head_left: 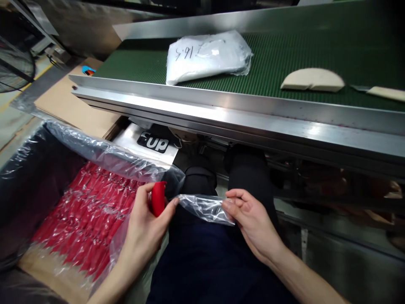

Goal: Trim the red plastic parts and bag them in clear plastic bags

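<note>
My left hand (148, 213) is closed round a short, smooth red piece (158, 199) with a rounded shape; its exact kind does not show. The thumb and finger of that hand also meet one end of a small clear plastic bag (205, 207). At the bag's other end, my right hand (245, 217) pinches it between thumb and fingers. The bag stretches flat between both hands above my lap, and I see nothing inside it. Left of my left hand, many red pieces (91, 207) in clear plastic lie in rows inside a lined box (104, 147).
A green ribbed conveyor belt (268, 55) with a metal rail (221, 110) runs across in front. On it lie a white plastic-wrapped bundle (205, 57), a beige half-round piece (311, 79) and a beige-handled blade (384, 92). Flat cardboard (72, 101) lies at the left.
</note>
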{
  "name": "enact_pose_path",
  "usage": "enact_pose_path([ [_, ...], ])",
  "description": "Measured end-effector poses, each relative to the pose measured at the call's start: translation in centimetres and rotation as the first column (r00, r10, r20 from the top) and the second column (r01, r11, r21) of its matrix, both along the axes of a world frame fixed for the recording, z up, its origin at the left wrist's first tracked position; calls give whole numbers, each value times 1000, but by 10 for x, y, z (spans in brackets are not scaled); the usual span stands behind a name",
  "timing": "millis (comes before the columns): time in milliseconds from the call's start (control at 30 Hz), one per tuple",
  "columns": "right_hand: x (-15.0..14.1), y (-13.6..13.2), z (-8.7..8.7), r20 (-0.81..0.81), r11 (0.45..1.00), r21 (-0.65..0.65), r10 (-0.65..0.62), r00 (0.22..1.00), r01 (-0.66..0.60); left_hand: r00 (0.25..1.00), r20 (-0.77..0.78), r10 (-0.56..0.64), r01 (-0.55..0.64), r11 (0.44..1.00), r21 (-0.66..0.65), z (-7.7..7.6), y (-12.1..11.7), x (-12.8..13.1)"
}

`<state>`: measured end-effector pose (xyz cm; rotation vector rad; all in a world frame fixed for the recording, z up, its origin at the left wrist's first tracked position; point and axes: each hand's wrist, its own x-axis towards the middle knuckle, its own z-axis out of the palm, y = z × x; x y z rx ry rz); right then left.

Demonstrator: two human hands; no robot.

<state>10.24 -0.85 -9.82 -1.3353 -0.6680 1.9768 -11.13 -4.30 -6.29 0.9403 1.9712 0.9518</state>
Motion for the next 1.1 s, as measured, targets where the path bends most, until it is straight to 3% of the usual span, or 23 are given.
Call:
enact_pose_path([
  [67, -4, 5, 6, 23, 998, 69, 12, 1000, -14, 999, -33, -35, 38, 993, 114, 7, -2, 16],
  [133, -11, 7, 13, 19, 993, 104, 57, 998, -58, 982, 139, -129, 119, 990, 73, 13, -2, 33],
  [233, -17, 11, 20, -27, 981, 102, 167, 986, -163, 870, 444, -212, 242, 970, -11, 17, 3, 50],
  [333, -12, 15, 20, -87, 962, 85, 267, 960, -260, 806, 541, -240, 298, 954, -20, 11, 7, 53],
  [367, -8, 17, 19, -83, 956, 88, 288, 954, -280, 826, 502, -256, 309, 951, -22, 8, 8, 51],
  [433, 0, 18, 18, 92, 913, 197, 345, 934, -357, 898, 335, -285, 312, 950, -30, -1, 8, 47],
  [467, 4, 19, 18, 230, 869, 276, 354, 906, -410, 926, 240, -290, 305, 952, -27, -4, 8, 46],
  [567, 9, 23, 24, 570, 663, 464, 285, 771, -588, 955, 68, -290, 291, 957, -3, -11, 6, 45],
  [633, 7, 29, 33, 611, 600, 501, 265, 746, -624, 941, -8, -339, 339, 939, 58, -12, 4, 47],
  [767, 4, 45, 54, 607, 477, 519, 378, 699, -709, 856, -204, -475, 506, 849, 149, -15, 1, 51],
  [833, 11, 47, 64, 637, 473, 552, 292, 713, -687, 881, -194, -431, 457, 881, 120, -18, 3, 49],
  [900, 24, 42, 72, 680, 528, 606, 46, 732, -595, 932, -133, -337, 349, 934, 80, -23, 7, 43],
  [967, 40, 31, 76, 699, 524, 669, -200, 687, -527, 965, -49, -259, 262, 963, 59, -26, 14, 35],
  [1033, 52, 18, 73, 686, 415, 725, -354, 636, -550, 977, 35, -209, 206, 977, 59, -26, 20, 29],
  [1100, 56, 9, 65, 648, 215, 755, -390, 654, -619, 978, 114, -175, 168, 983, 67, -24, 24, 26],
])
